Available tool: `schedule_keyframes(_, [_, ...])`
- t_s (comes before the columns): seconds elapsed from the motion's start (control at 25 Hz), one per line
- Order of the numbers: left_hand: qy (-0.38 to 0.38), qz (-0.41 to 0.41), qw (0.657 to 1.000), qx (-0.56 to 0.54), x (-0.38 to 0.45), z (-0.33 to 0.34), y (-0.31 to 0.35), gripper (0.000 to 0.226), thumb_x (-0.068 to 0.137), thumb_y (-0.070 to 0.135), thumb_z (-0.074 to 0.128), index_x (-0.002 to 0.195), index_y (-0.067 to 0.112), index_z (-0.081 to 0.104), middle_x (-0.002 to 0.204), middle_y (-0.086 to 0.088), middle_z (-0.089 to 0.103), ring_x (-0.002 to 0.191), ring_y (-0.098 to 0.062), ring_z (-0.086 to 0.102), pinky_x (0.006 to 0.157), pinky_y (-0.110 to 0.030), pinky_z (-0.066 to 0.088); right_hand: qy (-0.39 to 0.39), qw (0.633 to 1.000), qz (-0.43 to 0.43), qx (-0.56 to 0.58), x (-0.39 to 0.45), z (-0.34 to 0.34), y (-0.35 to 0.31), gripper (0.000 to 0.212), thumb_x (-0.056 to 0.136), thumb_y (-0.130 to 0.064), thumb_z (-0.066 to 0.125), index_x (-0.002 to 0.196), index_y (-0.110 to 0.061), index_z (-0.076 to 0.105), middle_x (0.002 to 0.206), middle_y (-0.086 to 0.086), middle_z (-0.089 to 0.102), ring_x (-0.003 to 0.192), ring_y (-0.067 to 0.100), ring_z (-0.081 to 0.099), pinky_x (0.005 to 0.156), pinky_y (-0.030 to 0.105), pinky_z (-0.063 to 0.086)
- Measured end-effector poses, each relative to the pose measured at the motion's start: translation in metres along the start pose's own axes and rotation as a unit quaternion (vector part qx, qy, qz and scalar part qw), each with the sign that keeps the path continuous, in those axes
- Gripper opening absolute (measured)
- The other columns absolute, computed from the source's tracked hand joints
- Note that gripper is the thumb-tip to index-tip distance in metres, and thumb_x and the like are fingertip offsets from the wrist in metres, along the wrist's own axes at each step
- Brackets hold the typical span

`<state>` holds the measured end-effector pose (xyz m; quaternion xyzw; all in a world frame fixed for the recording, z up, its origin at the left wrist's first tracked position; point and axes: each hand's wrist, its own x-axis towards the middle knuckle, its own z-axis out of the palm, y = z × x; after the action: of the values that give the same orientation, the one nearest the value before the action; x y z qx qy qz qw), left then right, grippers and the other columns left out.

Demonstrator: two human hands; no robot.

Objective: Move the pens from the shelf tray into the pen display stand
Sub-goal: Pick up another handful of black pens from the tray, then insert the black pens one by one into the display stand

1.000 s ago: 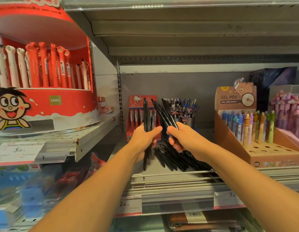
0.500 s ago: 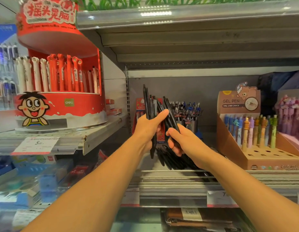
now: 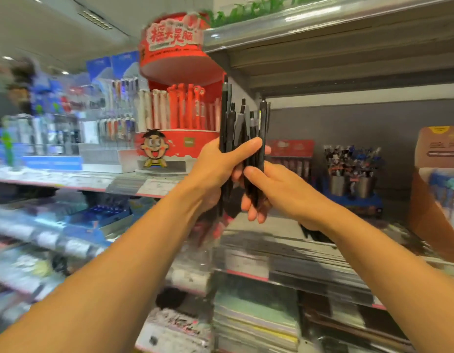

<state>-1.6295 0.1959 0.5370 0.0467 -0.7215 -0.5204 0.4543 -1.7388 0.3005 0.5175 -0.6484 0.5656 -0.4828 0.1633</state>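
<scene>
Upright bundle of black pens (image 3: 242,138), left hand (image 3: 215,169) grip wrapped around it, right hand (image 3: 274,189) grip clasping lower end

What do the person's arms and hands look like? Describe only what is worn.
Nothing is worn. Both forearms are bare with no sleeves in view, and neither the left hand nor the right hand shows gloves, rings, a watch or a wristband.

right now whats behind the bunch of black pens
Behind the black pens stands the red display stand with red and white pens upright. Both hands, left and right, wrap the bunch, hiding its lower part.
</scene>
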Motion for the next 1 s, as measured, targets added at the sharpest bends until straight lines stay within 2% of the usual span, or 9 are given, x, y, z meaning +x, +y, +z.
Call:
schedule_keyframes(0.08, [0.031, 0.013, 0.999, 0.028, -0.015, -0.047, 0.013, 0.020, 0.092, 0.025, 0.070, 0.075, 0.017, 0.077, 0.047, 0.005, 0.054, 0.041, -0.011, 0.037, 0.048, -0.021, 0.039, -0.054, 0.998, 0.001, 0.017, 0.022, 0.037, -0.023, 0.025, 0.110, -0.033, 0.035, 0.104, -0.021, 0.056, 0.083, 0.023, 0.072, 0.066, 0.035, 0.071, 0.056, 0.038, 0.057])
schedule_keyframes(0.16, [0.087, 0.010, 0.995, 0.037, -0.030, -0.097, 0.022, 0.027, 0.092, 0.021, 0.071, 0.065, 0.017, 0.068, 0.044, 0.008, 0.051, 0.039, -0.011, 0.036, 0.044, -0.023, 0.038, -0.087, 0.996, -0.011, 0.036, 0.045, 0.078, -0.042, 0.023, 0.109, -0.031, 0.039, 0.102, -0.020, 0.059, 0.082, 0.020, 0.072, 0.069, 0.033, 0.071, 0.059, 0.041, 0.058])
schedule_keyframes(0.28, [0.152, 0.001, 0.987, 0.052, -0.054, -0.182, 0.036, 0.023, 0.089, 0.021, 0.073, 0.087, -0.001, 0.070, 0.072, -0.017, 0.059, 0.041, -0.012, 0.035, 0.043, -0.023, 0.036, -0.093, 0.991, -0.063, 0.069, 0.086, 0.149, -0.068, 0.016, 0.105, -0.029, 0.051, 0.103, -0.021, 0.065, 0.087, -0.002, 0.075, 0.076, 0.019, 0.073, 0.064, 0.038, 0.061])
schedule_keyframes(0.36, [0.173, 0.003, 0.983, 0.065, -0.071, -0.243, 0.044, 0.027, 0.090, 0.024, 0.073, 0.098, -0.003, 0.072, 0.087, -0.023, 0.058, 0.041, -0.011, 0.036, 0.041, -0.022, 0.038, -0.098, 0.984, -0.084, 0.120, 0.116, 0.201, -0.086, 0.019, 0.103, -0.027, 0.057, 0.106, -0.014, 0.069, 0.090, -0.002, 0.078, 0.080, 0.016, 0.074, 0.062, 0.028, 0.059])
schedule_keyframes(0.44, [0.170, 0.001, 0.983, 0.071, -0.090, -0.308, 0.054, 0.021, 0.090, 0.025, 0.072, 0.093, 0.005, 0.078, 0.073, -0.019, 0.058, 0.038, -0.012, 0.037, 0.041, -0.025, 0.042, -0.117, 0.975, -0.087, 0.170, 0.148, 0.261, -0.104, 0.024, 0.102, -0.022, 0.057, 0.107, -0.002, 0.070, 0.091, 0.007, 0.077, 0.080, 0.021, 0.073, 0.065, 0.028, 0.060])
schedule_keyframes(0.56, [0.200, -0.009, 0.975, 0.098, -0.116, -0.405, 0.062, 0.023, 0.092, 0.020, 0.070, 0.098, -0.002, 0.071, 0.049, -0.001, 0.053, 0.036, -0.011, 0.037, 0.040, -0.022, 0.038, -0.135, 0.964, -0.091, 0.210, 0.197, 0.357, -0.129, 0.025, 0.103, -0.016, 0.053, 0.104, 0.005, 0.067, 0.090, 0.014, 0.074, 0.081, 0.027, 0.069, 0.078, 0.046, 0.062])
schedule_keyframes(0.68, [0.287, 0.002, 0.950, 0.127, -0.139, -0.499, 0.064, 0.015, 0.094, 0.021, 0.069, 0.097, 0.007, 0.068, 0.052, -0.002, 0.048, 0.037, -0.012, 0.036, 0.042, -0.021, 0.033, -0.128, 0.952, -0.090, 0.263, 0.246, 0.450, -0.152, 0.023, 0.107, -0.016, 0.046, 0.102, 0.003, 0.059, 0.076, 0.011, 0.074, 0.066, 0.024, 0.070, 0.067, 0.039, 0.063])
schedule_keyframes(0.8, [0.362, 0.016, 0.921, 0.145, -0.154, -0.582, 0.058, 0.016, 0.096, 0.019, 0.066, 0.100, 0.004, 0.064, 0.069, -0.007, 0.057, 0.038, -0.008, 0.039, 0.040, -0.018, 0.033, -0.112, 0.941, -0.071, 0.312, 0.291, 0.526, -0.163, 0.018, 0.108, -0.016, 0.043, 0.099, -0.007, 0.055, 0.074, 0.008, 0.072, 0.056, 0.016, 0.067, 0.059, 0.030, 0.060])
schedule_keyframes(1.0, [0.398, 0.000, 0.905, 0.149, -0.150, -0.712, 0.035, 0.014, 0.096, 0.021, 0.066, 0.089, 0.013, 0.057, 0.053, 0.003, 0.042, 0.039, -0.009, 0.035, 0.040, -0.021, 0.030, -0.042, 0.948, -0.056, 0.311, 0.390, 0.630, -0.159, 0.017, 0.108, -0.020, 0.039, 0.100, -0.014, 0.053, 0.069, -0.001, 0.049, 0.051, 0.010, 0.038, 0.052, 0.025, 0.037])
